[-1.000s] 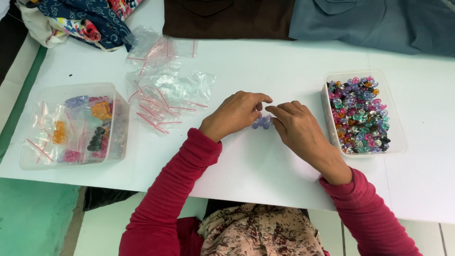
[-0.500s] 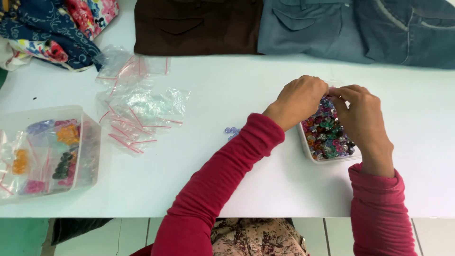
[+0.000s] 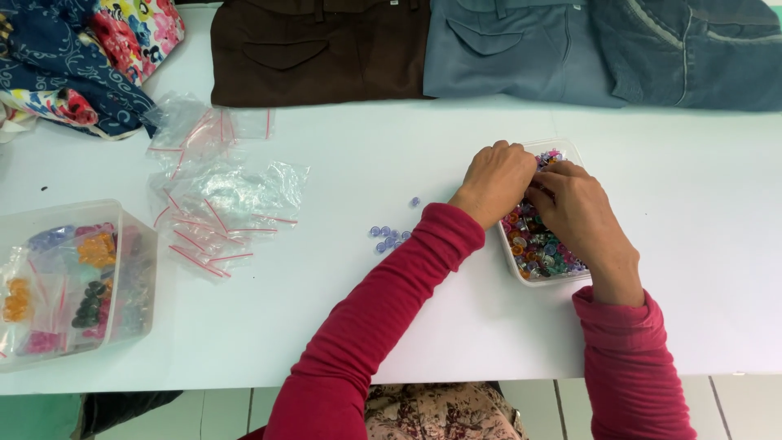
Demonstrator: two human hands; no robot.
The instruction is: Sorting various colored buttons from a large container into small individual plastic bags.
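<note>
Both hands reach into a clear plastic tray [image 3: 515,262] full of small mixed-colour buttons [image 3: 538,248] on the white table [image 3: 391,318]. My left hand [image 3: 494,181] lies over the tray's near-left part with its fingers curled down among the buttons. My right hand [image 3: 576,212] rests on the buttons beside it, fingertips touching the left hand's. What the fingers pinch is hidden. A small cluster of pale blue buttons [image 3: 388,237] lies loose on the table left of the tray.
A heap of small clear zip bags with red strips [image 3: 218,204] lies left of centre. A clear box of bagged sorted buttons [image 3: 69,281] stands at the left edge. Folded brown trousers [image 3: 314,49], blue-grey trousers [image 3: 603,49] and floral cloth [image 3: 81,57] line the far edge.
Both hands moved right from the blue buttons at the table's middle to the button tray. They have since sunk lower into it; the blue buttons stay on the table.
</note>
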